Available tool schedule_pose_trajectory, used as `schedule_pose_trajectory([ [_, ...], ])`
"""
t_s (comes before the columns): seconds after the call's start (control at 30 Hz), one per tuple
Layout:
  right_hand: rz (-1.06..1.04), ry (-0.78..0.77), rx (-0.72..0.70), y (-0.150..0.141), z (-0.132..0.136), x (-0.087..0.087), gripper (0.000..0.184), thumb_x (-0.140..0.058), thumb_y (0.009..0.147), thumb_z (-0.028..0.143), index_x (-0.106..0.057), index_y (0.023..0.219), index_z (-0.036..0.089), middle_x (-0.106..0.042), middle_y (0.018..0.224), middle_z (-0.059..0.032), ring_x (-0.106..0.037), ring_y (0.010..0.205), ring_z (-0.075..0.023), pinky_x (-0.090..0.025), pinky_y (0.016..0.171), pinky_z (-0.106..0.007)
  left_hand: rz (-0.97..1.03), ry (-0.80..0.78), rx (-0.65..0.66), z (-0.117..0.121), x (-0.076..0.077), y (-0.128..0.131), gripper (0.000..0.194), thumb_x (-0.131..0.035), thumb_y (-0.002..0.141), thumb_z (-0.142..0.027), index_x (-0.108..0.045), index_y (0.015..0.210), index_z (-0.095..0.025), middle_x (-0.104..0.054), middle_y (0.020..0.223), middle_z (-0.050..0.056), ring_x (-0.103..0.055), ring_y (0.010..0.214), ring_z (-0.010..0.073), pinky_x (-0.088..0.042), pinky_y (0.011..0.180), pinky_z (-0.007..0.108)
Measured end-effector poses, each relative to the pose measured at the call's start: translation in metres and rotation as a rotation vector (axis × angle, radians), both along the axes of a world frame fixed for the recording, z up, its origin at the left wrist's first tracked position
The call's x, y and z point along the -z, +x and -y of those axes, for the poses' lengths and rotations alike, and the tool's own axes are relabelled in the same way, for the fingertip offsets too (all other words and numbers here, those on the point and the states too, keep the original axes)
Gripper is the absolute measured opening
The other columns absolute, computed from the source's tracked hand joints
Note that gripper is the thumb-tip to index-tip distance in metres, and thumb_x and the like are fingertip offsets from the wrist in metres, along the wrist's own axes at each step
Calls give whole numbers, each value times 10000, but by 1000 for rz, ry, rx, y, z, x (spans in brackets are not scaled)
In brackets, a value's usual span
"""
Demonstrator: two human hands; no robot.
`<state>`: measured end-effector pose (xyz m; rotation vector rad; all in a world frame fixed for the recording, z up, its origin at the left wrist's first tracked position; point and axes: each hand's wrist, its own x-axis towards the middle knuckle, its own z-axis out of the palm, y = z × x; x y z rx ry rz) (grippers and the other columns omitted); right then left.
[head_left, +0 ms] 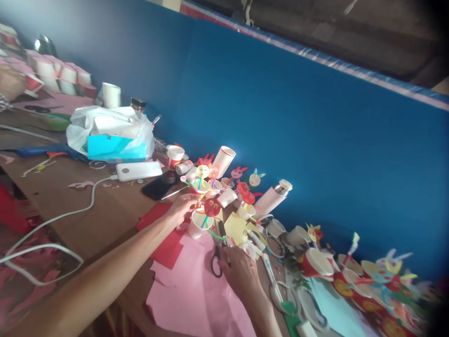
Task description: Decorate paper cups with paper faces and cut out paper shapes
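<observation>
My left hand point(185, 207) reaches forward with its fingers closed at the lower side of a paper cup point(200, 188), which has a yellow paper face point(202, 171) standing up from it. Just nearer to me stands a white paper cup point(199, 225) with a red paper face point(212, 208) on coloured stems; a green strip runs from it to the right. My right hand point(242, 267) is low over the pink paper point(175, 299), beside the dark loop handle of scissors point(216, 263). Its fingertips are partly hidden, so I cannot tell whether they hold anything.
Behind the cups are a stack of paper cups point(224, 161) and a tilted thermos point(271, 200). More decorated cups point(317, 263) fill the right. To the left lie a phone point(159, 185), a white power bank point(139, 171) with its cable, and a plastic bag point(79, 128). Another person's hand point(11, 83) is far left.
</observation>
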<state>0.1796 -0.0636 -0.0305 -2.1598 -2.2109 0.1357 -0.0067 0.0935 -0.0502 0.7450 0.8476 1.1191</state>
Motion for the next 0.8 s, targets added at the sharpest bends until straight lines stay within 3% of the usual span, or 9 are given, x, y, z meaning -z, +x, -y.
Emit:
schedule_pose_trajectory([
  [0.17,-163,92,14,3,1,-6,277,-450,885,326,-673,1009,220,-698,913,-93,-633,873,-239,-407,722,-306,-35,60,-5,2,-2,1,157,-710,592,-249,-617,652,-138,-579,604,7,-520,519,98,-365,440,186],
  [0.3,-672,149,172,10,-5,-4,227,-564,802,372,-669,924,212,-682,736,-29,-614,684,-179,-408,614,-263,-33,61,-10,4,-3,1,150,-707,592,-246,-619,657,-145,-576,587,-2,-510,492,94,-354,427,190],
  [0.4,-975,100,253,10,-14,6,312,-615,744,400,-639,966,182,-616,601,22,-537,513,-128,-361,477,-221,-12,42,-4,4,-2,0,203,-722,581,-285,-634,699,-144,-608,629,8,-537,510,106,-369,437,198],
  [0.53,-1091,95,253,5,-23,14,294,-592,745,394,-636,908,153,-581,591,36,-452,438,-87,-328,431,-204,28,-3,-11,2,-1,-1,237,-652,618,-368,-629,700,-147,-635,650,33,-591,581,141,-397,473,212],
  [0.67,-1179,144,227,6,-31,15,212,-598,746,361,-633,759,152,-568,576,34,-458,478,-83,-349,473,-198,35,-43,13,1,-3,-5,216,-555,640,-346,-604,624,-137,-642,650,67,-602,606,157,-407,492,220],
  [0.8,-1235,202,226,12,-41,16,232,-612,746,375,-628,748,144,-578,589,20,-457,487,-86,-359,481,-206,32,-44,33,3,-7,-8,201,-482,652,-303,-596,619,-140,-638,654,72,-602,613,165,-435,529,239],
])
